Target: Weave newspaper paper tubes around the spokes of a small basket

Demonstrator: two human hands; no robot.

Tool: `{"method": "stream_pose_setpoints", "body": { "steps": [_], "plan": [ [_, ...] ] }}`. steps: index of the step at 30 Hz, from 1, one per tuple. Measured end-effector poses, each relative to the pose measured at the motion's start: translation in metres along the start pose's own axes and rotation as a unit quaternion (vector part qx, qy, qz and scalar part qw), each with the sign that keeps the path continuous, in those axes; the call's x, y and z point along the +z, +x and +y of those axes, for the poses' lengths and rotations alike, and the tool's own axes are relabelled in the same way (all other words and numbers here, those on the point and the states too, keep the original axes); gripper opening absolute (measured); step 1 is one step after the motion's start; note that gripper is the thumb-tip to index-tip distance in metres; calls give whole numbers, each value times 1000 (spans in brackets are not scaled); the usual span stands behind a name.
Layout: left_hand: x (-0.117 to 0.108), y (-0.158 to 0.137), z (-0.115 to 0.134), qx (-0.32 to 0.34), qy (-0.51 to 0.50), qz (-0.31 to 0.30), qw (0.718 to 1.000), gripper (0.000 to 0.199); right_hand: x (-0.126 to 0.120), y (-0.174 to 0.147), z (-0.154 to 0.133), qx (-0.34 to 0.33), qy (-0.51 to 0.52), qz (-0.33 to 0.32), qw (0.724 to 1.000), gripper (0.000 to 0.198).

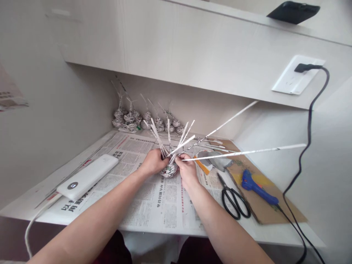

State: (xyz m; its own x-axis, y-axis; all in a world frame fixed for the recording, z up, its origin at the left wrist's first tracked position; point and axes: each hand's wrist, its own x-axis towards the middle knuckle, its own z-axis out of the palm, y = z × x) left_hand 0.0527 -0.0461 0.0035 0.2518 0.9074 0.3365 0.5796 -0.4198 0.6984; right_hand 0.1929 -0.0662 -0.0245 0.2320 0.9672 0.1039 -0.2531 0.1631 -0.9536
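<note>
A small round basket woven from rolled newspaper [168, 171] sits between my two hands over the newspaper-covered table. Upright paper spokes [169, 134] fan out from its top. My left hand [153, 161] grips the basket's left side, its thumb at the base of the spokes. On the right side, my right hand [187, 168] pinches a long rolled paper strip [247, 151] near the rim; the strip reaches far to the right. A second long paper strip [222, 126] slants up and right from the basket. The fingertips are partly hidden by the spokes.
Several finished woven paper pieces [130, 117] stand along the back wall. Black-handled scissors [232, 198] lie right of my right hand. A blue glue gun [258, 189] rests on cardboard [272, 212], its black cord running to a wall socket [298, 75]. A white power bank [88, 176] lies left.
</note>
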Motion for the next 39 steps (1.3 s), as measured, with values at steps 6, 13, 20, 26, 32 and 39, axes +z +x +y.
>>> {"method": "stream_pose_setpoints", "body": {
  "steps": [6, 13, 20, 26, 32, 39],
  "plan": [
    [-2, 2, -6, 23, 12, -14, 1000, 20, -3, 2, 0, 25, 37, -26, 999, 28],
    [2, 4, -11, 36, -10, -24, 999, 22, -4, 3, 1, 22, 23, -17, 999, 27],
    [-1, 6, -12, -25, 63, 41, 997, 15, -11, 11, -9, 109, -18, 74, 991, 28],
    [-4, 5, -6, -61, 56, 50, 995, 13, -12, 5, -15, 125, -121, -53, 983, 42],
    [1, 1, 0, -49, 60, 50, 996, 15, -5, 3, -8, -47, -160, -75, 983, 30],
    [5, 2, -1, -48, 37, 59, 996, 14, 0, 0, -5, -22, -88, -47, 995, 18]
  ]
}}
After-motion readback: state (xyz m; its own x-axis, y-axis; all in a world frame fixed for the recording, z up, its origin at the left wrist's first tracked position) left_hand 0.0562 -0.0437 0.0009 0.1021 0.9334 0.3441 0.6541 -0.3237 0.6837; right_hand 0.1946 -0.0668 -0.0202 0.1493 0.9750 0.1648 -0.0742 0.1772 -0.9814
